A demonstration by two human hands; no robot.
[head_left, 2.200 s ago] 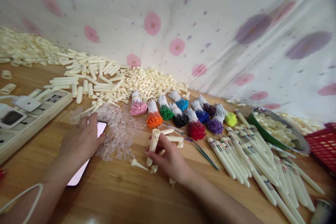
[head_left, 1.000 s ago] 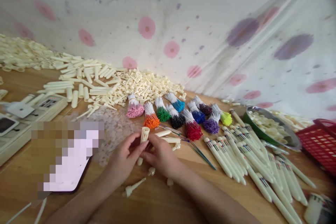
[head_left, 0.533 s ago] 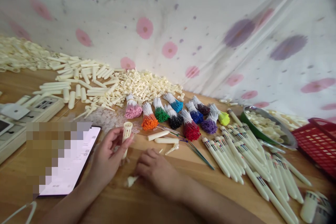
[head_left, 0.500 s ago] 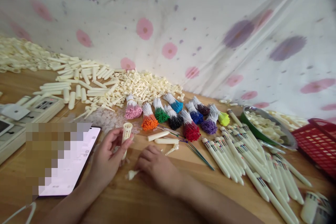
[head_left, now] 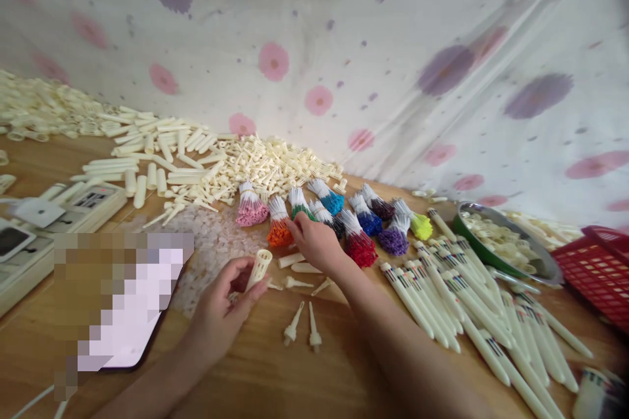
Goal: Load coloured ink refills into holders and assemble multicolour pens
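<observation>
Crowded bundles, one tilted tube

On my feed, the left hand (head_left: 221, 301) holds the slotted tube (head_left: 261, 264) between thumb and fingers, tilted, open end up, above the table near the clear pieces (head_left: 211, 242). The right hand (head_left: 319, 245) reaches to the orange bundle (head_left: 280, 230), fingertips bent; I can't tell whether they pinch anything

I'd watch that reach: the green bundle (head_left: 299, 200) and black bundle (head_left: 322, 211) sit close, so a knuckle could scatter them or a finger catch the wrong colour. If the left thumb eases, the tube could slip out. A dropped wrist might roll the pointed parts (head_left: 314, 336) below

I can read no brand or label; the power strip (head_left: 83, 213) shows no legible text, and the phone (head_left: 128, 350) is partly pixelated
</observation>
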